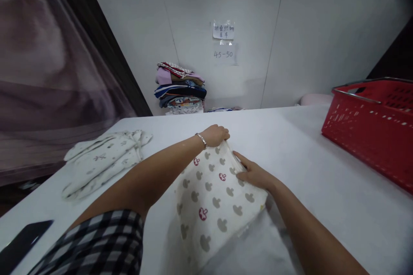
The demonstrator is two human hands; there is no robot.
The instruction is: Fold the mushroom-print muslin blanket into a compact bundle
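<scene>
A white cloth printed with grey and a few red mouse-head shapes is held up in front of me, over the white table. My left hand, with a bracelet at the wrist, is closed on its upper corner. Along the right edge, my right hand pinches the cloth between thumb and fingers. The cloth looks folded in layers at that edge, and its lower part hangs toward me. Below it shows a plain whitish area that I cannot make out clearly.
On the left of the white table lies a crumpled white patterned cloth. A dark flat object sits at the lower left. A red basket stands at the right. Behind the table is a stack of folded cloths by the wall.
</scene>
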